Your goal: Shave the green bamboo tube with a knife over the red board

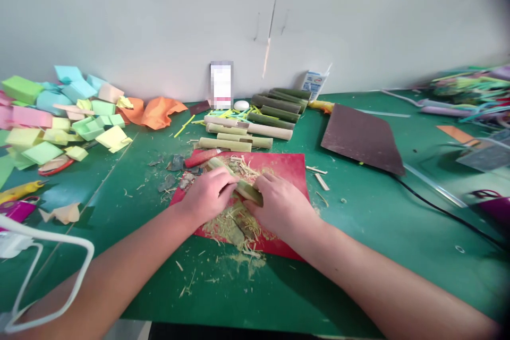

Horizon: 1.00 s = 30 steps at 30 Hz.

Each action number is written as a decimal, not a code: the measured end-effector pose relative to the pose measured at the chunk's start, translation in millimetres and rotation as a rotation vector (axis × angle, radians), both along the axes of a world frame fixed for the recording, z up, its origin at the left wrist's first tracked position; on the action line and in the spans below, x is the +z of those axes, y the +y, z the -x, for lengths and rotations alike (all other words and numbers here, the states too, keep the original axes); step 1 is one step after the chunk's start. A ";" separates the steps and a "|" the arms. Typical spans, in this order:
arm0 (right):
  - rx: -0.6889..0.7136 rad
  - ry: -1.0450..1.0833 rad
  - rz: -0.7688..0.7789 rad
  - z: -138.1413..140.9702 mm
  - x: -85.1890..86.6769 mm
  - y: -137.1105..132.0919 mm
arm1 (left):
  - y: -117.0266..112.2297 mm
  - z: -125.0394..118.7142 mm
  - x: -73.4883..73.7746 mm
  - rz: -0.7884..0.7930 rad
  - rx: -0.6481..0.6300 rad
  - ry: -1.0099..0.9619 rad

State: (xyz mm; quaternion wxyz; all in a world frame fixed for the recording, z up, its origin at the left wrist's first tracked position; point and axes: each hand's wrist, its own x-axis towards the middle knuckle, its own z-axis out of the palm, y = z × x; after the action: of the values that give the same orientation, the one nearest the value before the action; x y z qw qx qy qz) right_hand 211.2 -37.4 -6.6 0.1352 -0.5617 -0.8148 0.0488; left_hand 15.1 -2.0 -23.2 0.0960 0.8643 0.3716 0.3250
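Note:
A pale green bamboo tube (250, 191) lies slantwise between my two hands over a red sheet (285, 170). My left hand (213, 194) is closed on its middle and left part, thumb and fingers pinched together; whether a small tool sits in that pinch is hidden. My right hand (279, 204) wraps round the tube's right end. Beneath the hands, shavings and dust (227, 226) cover the sheet. Just behind my left hand rests a red-handled tool (202, 158), its working end not clear to see.
Behind the sheet lie cut bamboo pieces (225, 144) and darker green tubes (281, 111). A phone (222, 85) leans on the wall near a drink carton (314, 84). Folded paper boxes (59, 117) pile up at left; a brown board (362, 138) and black cable (438, 207) lie right.

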 end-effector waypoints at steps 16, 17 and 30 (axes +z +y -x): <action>-0.012 0.027 0.033 1.1 3.2 0.2 | 2.6 4.9 1.3 -0.079 0.128 0.011; -0.009 0.026 0.036 1.2 3.4 0.1 | 0.9 3.2 1.2 -0.049 0.071 0.033; 0.013 0.006 0.027 0.5 1.6 -0.6 | -4.8 -3.0 5.7 0.008 0.014 0.070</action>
State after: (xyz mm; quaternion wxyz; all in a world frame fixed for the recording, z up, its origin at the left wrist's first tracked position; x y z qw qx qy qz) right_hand 210.6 -38.0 -5.0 0.1296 -0.5580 -0.8173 0.0624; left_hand 18.1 -6.7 -17.5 0.0841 0.8723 0.3819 0.2936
